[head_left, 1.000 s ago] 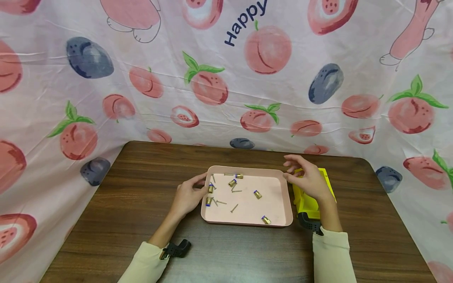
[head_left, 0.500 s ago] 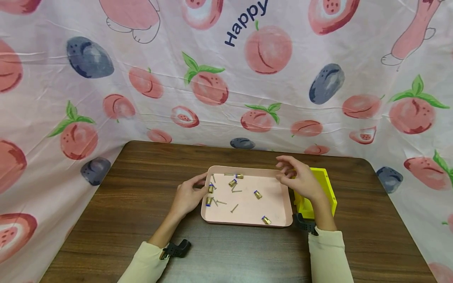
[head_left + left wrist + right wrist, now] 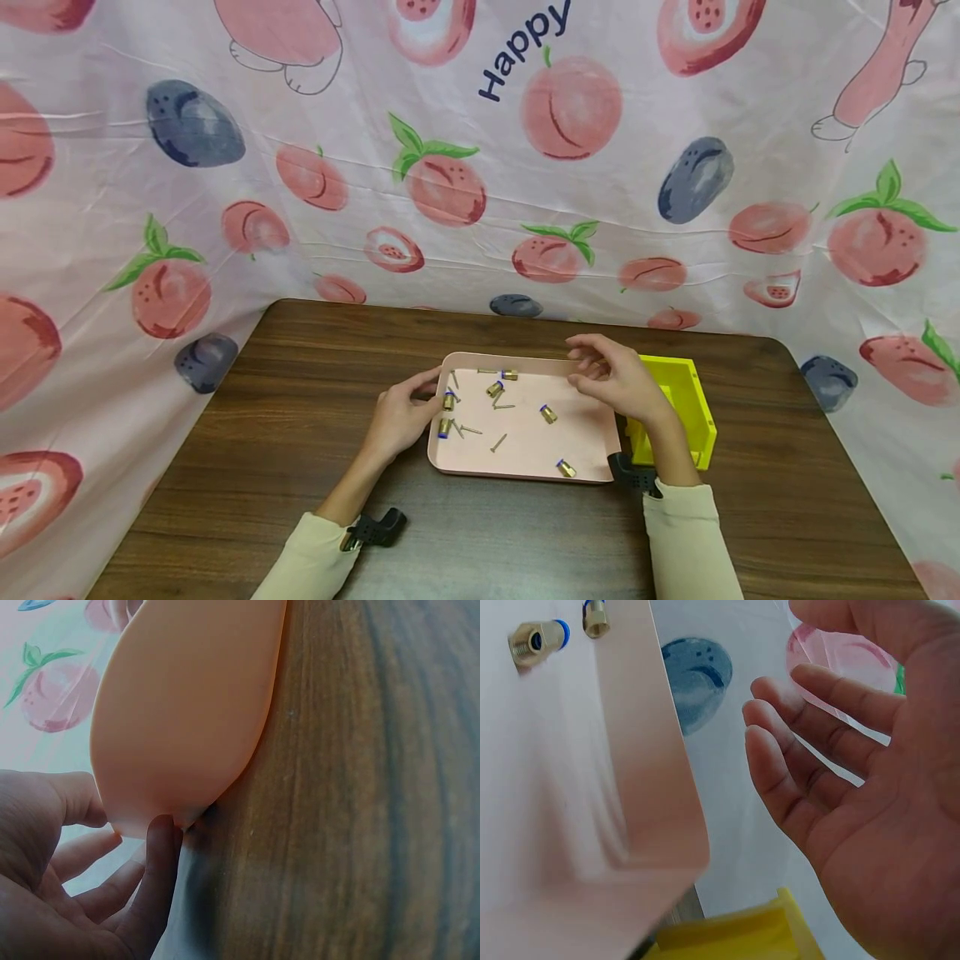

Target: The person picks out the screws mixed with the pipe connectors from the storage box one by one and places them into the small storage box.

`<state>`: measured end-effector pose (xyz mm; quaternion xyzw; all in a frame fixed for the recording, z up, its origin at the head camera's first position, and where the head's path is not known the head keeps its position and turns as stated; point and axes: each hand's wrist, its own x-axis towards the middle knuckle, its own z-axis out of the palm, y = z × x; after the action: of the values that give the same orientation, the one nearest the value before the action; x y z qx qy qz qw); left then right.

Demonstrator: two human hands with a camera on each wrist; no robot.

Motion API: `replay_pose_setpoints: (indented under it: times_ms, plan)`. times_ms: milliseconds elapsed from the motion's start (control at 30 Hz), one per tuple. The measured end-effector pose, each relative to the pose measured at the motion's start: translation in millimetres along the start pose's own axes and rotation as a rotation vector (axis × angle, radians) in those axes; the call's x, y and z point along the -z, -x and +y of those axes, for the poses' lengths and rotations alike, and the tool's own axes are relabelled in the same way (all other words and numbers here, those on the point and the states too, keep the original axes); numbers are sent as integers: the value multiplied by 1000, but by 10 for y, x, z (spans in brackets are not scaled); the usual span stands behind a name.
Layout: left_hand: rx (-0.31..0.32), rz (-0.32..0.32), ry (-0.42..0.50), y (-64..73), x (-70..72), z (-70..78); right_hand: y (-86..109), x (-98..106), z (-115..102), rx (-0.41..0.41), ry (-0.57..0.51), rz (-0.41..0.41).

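A shallow pink tray (image 3: 525, 457) lies on the table, holding several brass pipe fittings with blue collars (image 3: 549, 414) and several thin screws (image 3: 498, 442). At its left end, my left hand (image 3: 401, 421) grips the tray. The left wrist view shows that hand (image 3: 82, 885) with the thumb at the rim and fingertips against the tray's outer wall (image 3: 187, 712). My right hand (image 3: 618, 383) hovers over the tray's right back part, fingers loosely bent. In the right wrist view, nothing sits between the fingers of that hand (image 3: 870, 772).
Right beside the tray stands a yellow open bin (image 3: 697, 408), partly hidden by the right forearm. All of it rests on a dark wooden table (image 3: 300, 375). A fruit-print cloth (image 3: 450, 275) hangs behind and along the sides.
My right hand has moved left, from above the yellow bin to over the right part of the tray. The left hand stays on the tray's left edge.
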<state>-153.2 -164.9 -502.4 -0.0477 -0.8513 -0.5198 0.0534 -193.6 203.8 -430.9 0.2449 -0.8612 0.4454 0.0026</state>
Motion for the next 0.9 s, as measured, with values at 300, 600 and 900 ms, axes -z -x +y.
replay_pose_setpoints:
  times_ms: [300, 600, 900]
  plan:
    - [-24, 0, 13, -19, -13, -77, -114, -97, -79, 10, 6, -53]
    - [14, 0, -18, -78, -69, -253, -205, -193, -133, 42, 37, -105]
    - [66, -32, 3, -211, -155, -652, -313, -294, -152, 89, 7, -162]
